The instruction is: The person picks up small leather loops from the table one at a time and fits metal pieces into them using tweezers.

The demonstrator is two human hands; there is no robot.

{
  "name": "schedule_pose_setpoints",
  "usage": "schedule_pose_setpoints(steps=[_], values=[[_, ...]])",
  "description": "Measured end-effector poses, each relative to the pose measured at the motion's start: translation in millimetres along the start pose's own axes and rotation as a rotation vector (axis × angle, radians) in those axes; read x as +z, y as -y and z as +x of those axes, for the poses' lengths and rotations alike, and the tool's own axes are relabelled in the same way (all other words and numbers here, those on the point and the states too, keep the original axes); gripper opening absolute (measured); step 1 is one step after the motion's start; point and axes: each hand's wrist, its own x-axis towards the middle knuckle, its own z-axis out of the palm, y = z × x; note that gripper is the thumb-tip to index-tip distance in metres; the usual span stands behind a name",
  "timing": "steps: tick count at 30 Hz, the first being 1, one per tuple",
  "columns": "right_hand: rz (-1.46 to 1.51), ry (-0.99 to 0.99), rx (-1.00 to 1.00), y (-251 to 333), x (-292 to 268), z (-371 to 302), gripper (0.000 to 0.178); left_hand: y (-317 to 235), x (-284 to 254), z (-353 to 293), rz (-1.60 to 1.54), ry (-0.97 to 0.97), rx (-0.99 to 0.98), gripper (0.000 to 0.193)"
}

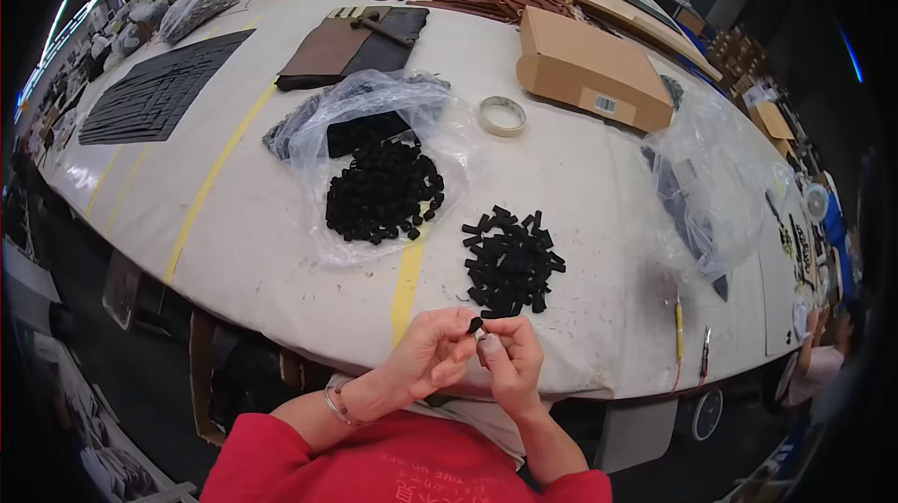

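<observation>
While both hands meet at the table's near edge, entries as follows:

Piece in hand: small black piece (475, 324), short and stubby, matte and dark; finer detail too small to tell.
Left hand: my left hand (432, 353) has fingers curled, tips pressed onto the piece from its 9 o'clock side.
Right hand: my right hand (510, 360) pinches the same piece from 3 o'clock, thumb and forefinger closed on it.
Position: piece sits between my fingertips, just at the rim of the white table (281, 250), at 6 o'clock from the loose pile.
Loose pile: heap of like black pieces (510, 264) lies bare on the table, near my hands, at 12 o'clock from them.
Bagged pile: larger heap of black pieces (382, 192) rests on an opened clear plastic bag (449, 143), at 10 o'clock from the loose pile.
Farther out: tape roll (502, 116) at 12 o'clock; cardboard box (589, 68) at 1 o'clock.
Wrist: thin bracelet (337, 407) on my left wrist.
</observation>
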Motion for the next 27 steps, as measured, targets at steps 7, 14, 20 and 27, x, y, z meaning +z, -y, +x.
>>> schedule_pose_setpoints(steps=[7,14,20,27], values=[[-0.253,-0.044,0.073,6.2,-23.7,11.7,0.016,-34.8,-15.7,17.0,0.051,-0.314,0.267,0.016],[-0.966,-0.242,0.183,3.3,-72.3,32.2,0.014,-53.7,-14.8,24.1,0.178,-0.18,0.294,0.021],[-1.014,-0.261,0.106,-7.4,-81.4,33.3,0.011,-28.2,-8.6,28.4,0.383,-0.195,0.262,0.015],[-0.34,0.036,0.304,25.6,-61.7,33.2,0.012,-8.0,6.2,31.0,0.943,-0.148,0.304,0.016]])
